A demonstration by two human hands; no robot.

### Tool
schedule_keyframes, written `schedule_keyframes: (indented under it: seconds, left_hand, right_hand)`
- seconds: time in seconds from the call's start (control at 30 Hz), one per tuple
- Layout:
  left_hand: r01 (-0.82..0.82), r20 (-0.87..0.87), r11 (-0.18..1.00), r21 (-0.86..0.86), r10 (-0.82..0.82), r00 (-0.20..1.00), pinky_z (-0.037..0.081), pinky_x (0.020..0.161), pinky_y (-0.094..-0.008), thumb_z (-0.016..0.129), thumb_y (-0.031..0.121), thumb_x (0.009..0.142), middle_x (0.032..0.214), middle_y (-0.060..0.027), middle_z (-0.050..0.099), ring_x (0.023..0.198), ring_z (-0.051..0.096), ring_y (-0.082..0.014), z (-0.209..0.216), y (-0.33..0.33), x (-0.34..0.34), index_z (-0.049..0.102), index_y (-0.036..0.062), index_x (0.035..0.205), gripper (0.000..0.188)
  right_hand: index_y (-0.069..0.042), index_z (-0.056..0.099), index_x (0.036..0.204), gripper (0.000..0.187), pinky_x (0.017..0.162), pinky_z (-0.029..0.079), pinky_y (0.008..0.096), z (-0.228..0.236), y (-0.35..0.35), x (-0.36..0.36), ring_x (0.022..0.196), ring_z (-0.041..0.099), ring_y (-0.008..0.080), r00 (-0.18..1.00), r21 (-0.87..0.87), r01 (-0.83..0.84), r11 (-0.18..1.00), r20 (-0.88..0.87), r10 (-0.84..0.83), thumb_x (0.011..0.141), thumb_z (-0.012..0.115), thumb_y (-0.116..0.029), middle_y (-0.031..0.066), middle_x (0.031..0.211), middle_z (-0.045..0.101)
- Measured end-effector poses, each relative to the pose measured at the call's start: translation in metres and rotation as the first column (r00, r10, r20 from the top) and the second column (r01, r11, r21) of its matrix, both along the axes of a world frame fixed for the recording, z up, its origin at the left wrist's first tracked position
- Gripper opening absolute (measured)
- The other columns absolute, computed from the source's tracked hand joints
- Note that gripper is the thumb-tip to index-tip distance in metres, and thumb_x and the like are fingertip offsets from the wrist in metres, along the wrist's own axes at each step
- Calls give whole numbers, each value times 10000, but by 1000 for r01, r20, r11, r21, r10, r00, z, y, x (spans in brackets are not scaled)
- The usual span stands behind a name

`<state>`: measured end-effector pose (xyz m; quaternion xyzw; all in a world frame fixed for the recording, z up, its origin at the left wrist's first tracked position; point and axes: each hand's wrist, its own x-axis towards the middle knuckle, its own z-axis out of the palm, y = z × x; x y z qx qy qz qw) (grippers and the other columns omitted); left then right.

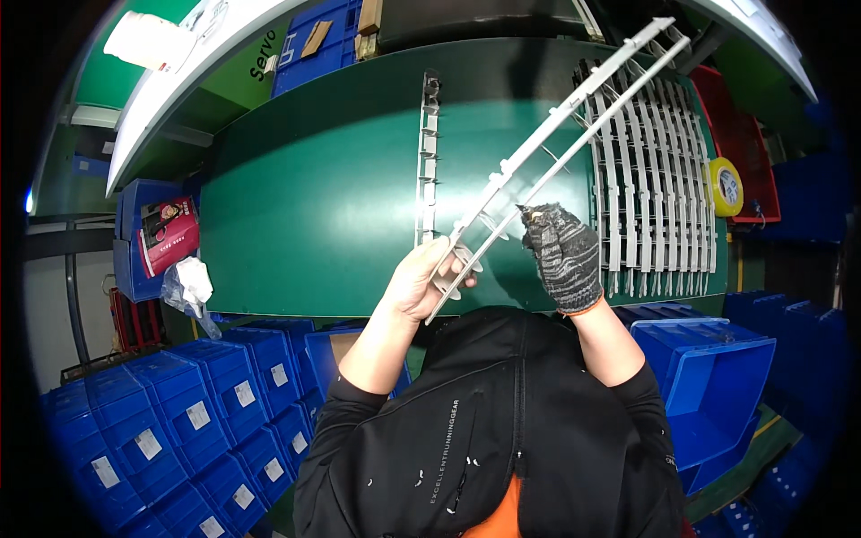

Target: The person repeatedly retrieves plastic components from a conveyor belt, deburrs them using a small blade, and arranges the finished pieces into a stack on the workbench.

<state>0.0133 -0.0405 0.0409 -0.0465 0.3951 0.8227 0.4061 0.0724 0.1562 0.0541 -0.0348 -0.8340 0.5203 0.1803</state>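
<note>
My bare left hand (414, 280) is closed around the near end of a long, light grey ladder-like plastic strip (535, 142). Two parallel rails joined by small crosspieces make up this strip, which slants up to the far right. Beside its lower half, my right hand (565, 258) wears a dark grey knitted glove with an orange cuff. The gloved fingers are curled in, with a small pale tip at the thumb side; what they grip is unclear. A narrower grey strip (428, 161) lies lengthwise mid-table. Several similar strips (650, 179) lie side by side at the right.
The green table (305, 188) has a yellow tape roll (717, 186) and a red bin (758, 148) at its right edge. Blue crates (202, 381) stack at the lower left; an open blue crate (704, 345) stands lower right. White shelf edges (143, 117) curve above the far left.
</note>
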Motion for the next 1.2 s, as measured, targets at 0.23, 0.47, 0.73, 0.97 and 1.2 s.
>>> schedule_keyframes:
  seconds: [0.23, 0.47, 0.73, 0.97, 1.2]
  left_hand:
    - [-47, 102, 999, 26, 44, 994, 438, 647, -383, 535, 283, 854, 693, -50, 520, 723, 511, -194, 2, 8, -2, 418, 97, 539, 384]
    - [-61, -141, 992, -110, 45, 989, 423, 614, -220, 557, 241, 855, 721, -20, 562, 646, 517, -91, -5, 16, 3, 562, 30, 778, 224]
    - [-119, -285, 963, -243, 47, 957, 319, 613, -195, 505, 281, 882, 703, 28, 513, 635, 393, -41, -8, 24, 8, 565, 46, 778, 264]
    - [-478, -843, 735, -481, -238, 482, 373, 588, -302, 544, 90, 812, 659, -94, 486, 615, 465, -211, -13, 30, 7, 525, 4, 698, 144]
    - [-544, -815, 628, -557, -285, 504, 381, 626, -359, 524, 75, 807, 681, -113, 495, 667, 478, -268, -35, 39, 20, 517, 10, 693, 132]
  right_hand:
    - [-24, 591, 798, 140, 566, 433, 389, 16, -10, 13, 648, 559, 296, 956, 27, -265, 964, 138, 259, 811, 487, -117, 140, 714, 566]
    - [-25, 599, 816, 153, 590, 451, 401, 16, -13, -1, 671, 570, 312, 988, 244, -70, 967, 154, 32, 821, 499, -141, 156, 750, 586]
    - [-31, 585, 833, 176, 585, 451, 401, 13, -16, 3, 661, 564, 311, 990, 377, -16, 926, 134, -37, 837, 470, -164, 148, 725, 579]
    - [-32, 585, 738, 282, 486, 396, 258, 19, -4, 9, 523, 481, 109, 783, -889, -166, 426, 144, 606, 879, 496, -260, 26, 599, 545]
    - [2, 562, 906, 195, 463, 424, 230, -21, 3, 3, 488, 510, 91, 927, -804, 223, 552, 350, 135, 857, 546, -186, 54, 632, 565]
